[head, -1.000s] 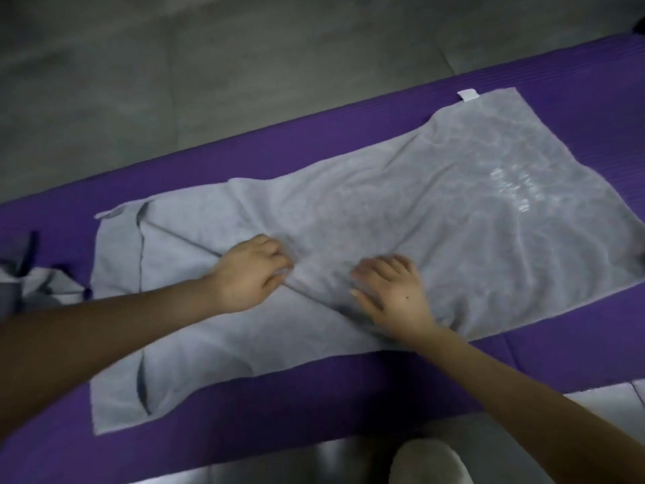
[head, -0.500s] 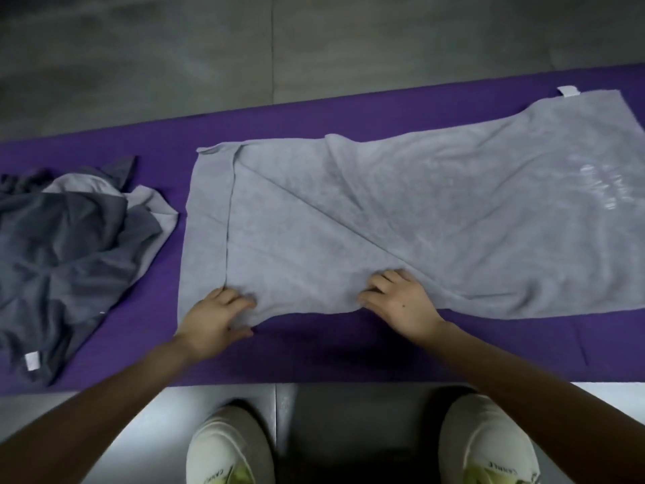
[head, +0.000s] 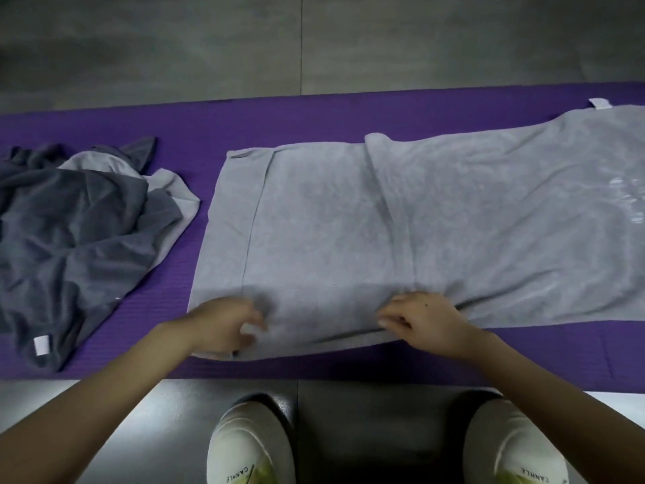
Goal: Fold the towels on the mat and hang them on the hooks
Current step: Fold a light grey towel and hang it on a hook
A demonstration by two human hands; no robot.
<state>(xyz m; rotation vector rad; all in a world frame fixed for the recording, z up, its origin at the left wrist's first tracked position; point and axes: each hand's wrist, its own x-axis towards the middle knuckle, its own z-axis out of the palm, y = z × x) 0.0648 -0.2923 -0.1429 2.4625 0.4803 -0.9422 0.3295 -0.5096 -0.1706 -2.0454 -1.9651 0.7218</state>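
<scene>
Light grey towel (head: 349, 232) lay spread on the mat (head: 314, 113); left hand (head: 223, 326) and right hand (head: 425, 321) pinched its near edge, apparently to fold.

a single head-worn camera looks forward and steeply down from above the person, close enough that both forearms (head: 87, 396) reach in from the bottom corners and the left hand (head: 223, 323) and right hand (head: 424, 321) sit just below the middle of the frame. its wide lens takes in the purple mat (head: 314, 117) across the full width, with the grey floor (head: 209, 47) beyond it at the top and the person's white shoes (head: 249, 445) at the bottom edge. the light grey towel (head: 349, 221) runs off the right edge and the dark towel pile (head: 69, 221) off the left.
</scene>
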